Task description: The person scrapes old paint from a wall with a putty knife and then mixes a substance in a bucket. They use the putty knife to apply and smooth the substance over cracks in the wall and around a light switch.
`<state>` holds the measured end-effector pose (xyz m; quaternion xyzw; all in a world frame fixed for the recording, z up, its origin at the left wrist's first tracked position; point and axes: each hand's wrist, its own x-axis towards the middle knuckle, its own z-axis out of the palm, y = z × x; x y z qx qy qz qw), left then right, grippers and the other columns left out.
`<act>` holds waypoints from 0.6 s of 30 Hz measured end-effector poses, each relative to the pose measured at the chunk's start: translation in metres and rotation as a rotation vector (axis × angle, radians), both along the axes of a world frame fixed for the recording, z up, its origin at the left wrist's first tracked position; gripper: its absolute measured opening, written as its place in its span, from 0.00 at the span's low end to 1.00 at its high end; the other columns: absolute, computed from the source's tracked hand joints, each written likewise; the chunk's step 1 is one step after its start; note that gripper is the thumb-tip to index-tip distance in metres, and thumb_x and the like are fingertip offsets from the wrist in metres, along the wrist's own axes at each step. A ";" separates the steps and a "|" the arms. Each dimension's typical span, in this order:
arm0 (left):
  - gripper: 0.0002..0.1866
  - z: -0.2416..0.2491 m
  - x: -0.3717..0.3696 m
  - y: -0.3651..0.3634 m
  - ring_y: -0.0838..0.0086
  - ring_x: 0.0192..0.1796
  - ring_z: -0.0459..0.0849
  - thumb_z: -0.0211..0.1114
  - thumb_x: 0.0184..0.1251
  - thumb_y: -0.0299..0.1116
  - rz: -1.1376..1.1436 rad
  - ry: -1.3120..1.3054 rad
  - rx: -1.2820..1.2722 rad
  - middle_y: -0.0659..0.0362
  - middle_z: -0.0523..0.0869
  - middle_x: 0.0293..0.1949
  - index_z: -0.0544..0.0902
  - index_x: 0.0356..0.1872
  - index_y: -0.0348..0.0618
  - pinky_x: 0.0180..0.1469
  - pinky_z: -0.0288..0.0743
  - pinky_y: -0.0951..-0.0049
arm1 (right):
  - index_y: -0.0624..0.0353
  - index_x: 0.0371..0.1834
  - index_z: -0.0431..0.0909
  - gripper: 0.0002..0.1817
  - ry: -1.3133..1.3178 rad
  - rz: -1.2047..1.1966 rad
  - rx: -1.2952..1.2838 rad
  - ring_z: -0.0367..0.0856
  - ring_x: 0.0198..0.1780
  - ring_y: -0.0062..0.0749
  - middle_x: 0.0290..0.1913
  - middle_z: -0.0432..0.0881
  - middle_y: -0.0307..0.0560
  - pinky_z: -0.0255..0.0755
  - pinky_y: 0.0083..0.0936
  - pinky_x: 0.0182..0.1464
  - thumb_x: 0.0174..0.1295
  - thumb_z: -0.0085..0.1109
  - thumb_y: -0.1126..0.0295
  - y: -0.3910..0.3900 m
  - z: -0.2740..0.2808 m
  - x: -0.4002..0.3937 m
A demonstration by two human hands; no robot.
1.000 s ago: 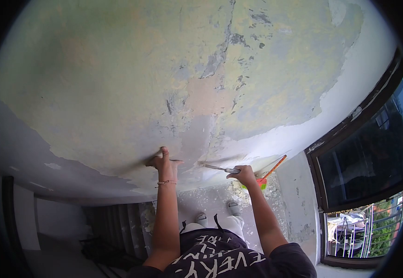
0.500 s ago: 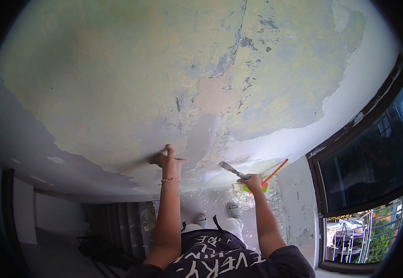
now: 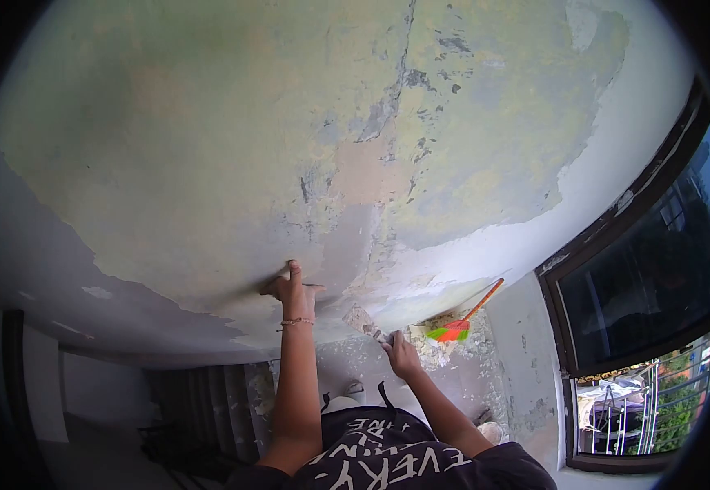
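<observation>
My left hand [image 3: 293, 292] presses against the patchy wall [image 3: 232, 188] with its fingers spread, and a bracelet circles that wrist. My right hand [image 3: 402, 356] is wrapped round the handle of a scraper [image 3: 363, 320]. The scraper's wide, whitish-smeared blade points up and left, its edge overlapping the lower wall in this view. Peeled paint, a long crack and grey and pinkish patches mark the wall above both hands.
A broom [image 3: 454, 331] with an orange handle and red-green bristles leans in the corner among flaked debris. Flakes litter the floor [image 3: 330, 359]. A dark-framed window [image 3: 563, 327] stands at the right; dark steps [image 3: 208, 404] show at lower left.
My right hand has moved left and downward with the scraper, bringing the blade nearer my left hand. My right foot has shifted right and back. The left hand still rests on the wall.
</observation>
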<state>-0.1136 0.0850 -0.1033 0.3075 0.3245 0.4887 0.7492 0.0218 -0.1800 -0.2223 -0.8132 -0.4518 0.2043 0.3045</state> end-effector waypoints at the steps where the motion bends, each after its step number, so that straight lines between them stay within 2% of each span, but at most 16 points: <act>1: 0.61 0.001 0.001 0.000 0.44 0.70 0.66 0.75 0.55 0.59 0.011 0.006 0.003 0.46 0.56 0.72 0.41 0.73 0.35 0.54 0.70 0.21 | 0.64 0.49 0.65 0.18 -0.003 0.002 -0.009 0.79 0.42 0.69 0.38 0.82 0.69 0.72 0.54 0.43 0.71 0.55 0.60 -0.007 -0.010 -0.002; 5: 0.52 0.003 0.005 -0.004 0.43 0.66 0.71 0.70 0.60 0.60 0.093 0.051 0.026 0.43 0.64 0.68 0.54 0.68 0.30 0.52 0.69 0.20 | 0.63 0.49 0.65 0.17 0.042 -0.017 0.023 0.81 0.42 0.65 0.39 0.82 0.66 0.74 0.50 0.44 0.67 0.60 0.67 -0.024 -0.035 -0.003; 7: 0.52 0.010 0.003 -0.007 0.43 0.66 0.71 0.70 0.60 0.60 0.059 0.033 0.016 0.44 0.64 0.69 0.54 0.69 0.30 0.53 0.68 0.19 | 0.62 0.49 0.66 0.16 0.089 -0.036 0.046 0.81 0.43 0.62 0.39 0.82 0.65 0.74 0.47 0.45 0.65 0.61 0.69 -0.027 -0.049 0.000; 10: 0.57 0.005 0.001 -0.003 0.44 0.69 0.66 0.74 0.56 0.59 0.024 0.022 0.011 0.47 0.58 0.71 0.48 0.72 0.37 0.54 0.69 0.20 | 0.63 0.48 0.71 0.15 0.221 -0.131 0.064 0.81 0.44 0.58 0.39 0.82 0.63 0.74 0.44 0.47 0.64 0.63 0.67 -0.015 -0.040 0.006; 13: 0.59 0.005 0.001 -0.003 0.44 0.70 0.65 0.76 0.54 0.59 0.022 0.017 0.009 0.47 0.57 0.72 0.47 0.72 0.37 0.55 0.69 0.21 | 0.62 0.46 0.76 0.15 0.141 -0.046 0.025 0.81 0.45 0.56 0.39 0.83 0.61 0.73 0.42 0.47 0.63 0.64 0.64 0.002 -0.013 0.019; 14: 0.59 0.005 0.001 -0.003 0.44 0.70 0.65 0.76 0.54 0.60 0.023 0.016 0.010 0.47 0.57 0.72 0.47 0.72 0.36 0.55 0.69 0.21 | 0.62 0.43 0.79 0.14 0.101 -0.057 0.108 0.80 0.43 0.55 0.38 0.82 0.59 0.73 0.41 0.46 0.63 0.65 0.62 0.010 -0.009 0.021; 18: 0.61 0.008 -0.002 -0.004 0.44 0.70 0.65 0.76 0.52 0.61 -0.024 -0.002 0.006 0.47 0.57 0.72 0.46 0.72 0.36 0.55 0.68 0.21 | 0.62 0.39 0.78 0.13 0.098 -0.033 0.210 0.79 0.38 0.54 0.34 0.81 0.58 0.71 0.40 0.42 0.63 0.65 0.63 0.040 0.003 0.038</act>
